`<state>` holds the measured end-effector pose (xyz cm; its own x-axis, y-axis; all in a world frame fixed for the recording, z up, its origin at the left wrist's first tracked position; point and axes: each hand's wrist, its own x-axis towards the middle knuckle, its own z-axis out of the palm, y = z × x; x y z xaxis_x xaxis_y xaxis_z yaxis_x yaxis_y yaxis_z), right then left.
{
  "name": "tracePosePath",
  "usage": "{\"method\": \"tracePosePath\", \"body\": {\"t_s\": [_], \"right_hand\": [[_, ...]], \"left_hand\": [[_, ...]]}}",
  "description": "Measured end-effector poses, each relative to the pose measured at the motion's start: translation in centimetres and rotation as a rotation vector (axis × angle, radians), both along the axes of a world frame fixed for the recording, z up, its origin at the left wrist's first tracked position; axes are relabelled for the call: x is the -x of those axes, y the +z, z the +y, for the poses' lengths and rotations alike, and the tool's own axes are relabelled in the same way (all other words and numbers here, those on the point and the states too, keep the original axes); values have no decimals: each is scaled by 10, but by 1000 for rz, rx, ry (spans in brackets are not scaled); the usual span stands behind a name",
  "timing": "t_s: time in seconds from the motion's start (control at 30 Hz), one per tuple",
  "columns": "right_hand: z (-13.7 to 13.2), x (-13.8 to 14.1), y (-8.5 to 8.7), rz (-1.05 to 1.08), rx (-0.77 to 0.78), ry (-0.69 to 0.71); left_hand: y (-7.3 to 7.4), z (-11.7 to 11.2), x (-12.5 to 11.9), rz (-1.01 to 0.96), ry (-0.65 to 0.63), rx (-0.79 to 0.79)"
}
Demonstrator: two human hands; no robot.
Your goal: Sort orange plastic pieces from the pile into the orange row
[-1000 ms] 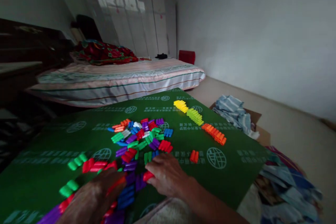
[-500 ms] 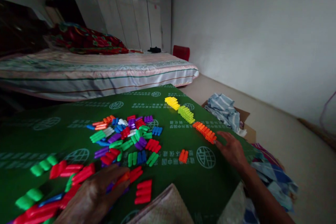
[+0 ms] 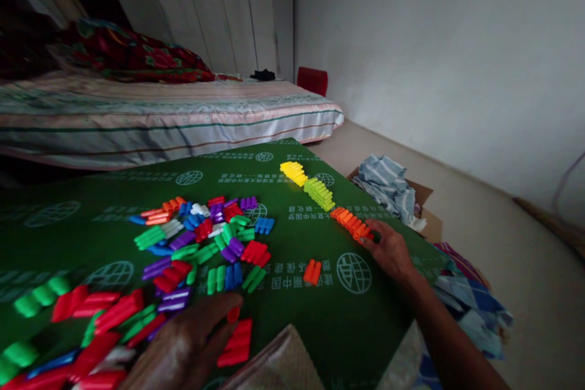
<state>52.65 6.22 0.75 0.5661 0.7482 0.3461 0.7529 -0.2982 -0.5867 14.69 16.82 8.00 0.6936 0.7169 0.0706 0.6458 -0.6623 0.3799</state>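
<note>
My left hand (image 3: 187, 338) is low over the loose plastic toy blocks, its thumb and fingers closed on an orange-red block (image 3: 233, 314), mostly hidden by the fingers. A red block (image 3: 237, 342) lies just beside the thumb. On the right, my right hand (image 3: 388, 248) pinches the near end of a row of orange blocks (image 3: 349, 223). That row continues into a lime-green row (image 3: 319, 194) and a yellow row (image 3: 293, 173). One loose orange block (image 3: 312, 271) lies left of my right hand.
Mixed blocks (image 3: 201, 250) in several colours cover the left of the green printed table (image 3: 292, 311). Beige fabric (image 3: 283, 361) lies at the near edge. Beyond the right edge are a cardboard box (image 3: 432, 228) with cloth and more cloths (image 3: 473, 311). A bed (image 3: 183, 113) stands behind.
My left hand has moved right, away from the pile, with the block between its fingers. My right fingers have closed in around the near end of the orange row. The view has shifted slightly.
</note>
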Motion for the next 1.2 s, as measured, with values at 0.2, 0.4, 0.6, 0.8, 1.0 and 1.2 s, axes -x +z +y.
{"method": "tracePosePath", "body": {"t_s": [0.2, 0.4, 0.6, 0.8, 1.0, 1.2], "right_hand": [[-7, -5, -1, 25, -142, -32], [-34, -15, 2, 108, -157, -82], [-50, -12, -8, 144, -183, -117], [-67, -2, -17, 6, -117, -87], [-75, 17, -2, -206, -123, -13], [-46, 70, 14, -276, -252, 132]], "left_hand": [[18, -3, -16, -144, -115, -121], [8, -6, -39, -228, -69, 98], [-6, -13, -91, -312, 38, 340], [-4, -17, -151, -267, -30, 484], [-9, -25, -177, -320, -31, 564], [-15, -33, -200, -453, 88, 762]]}}
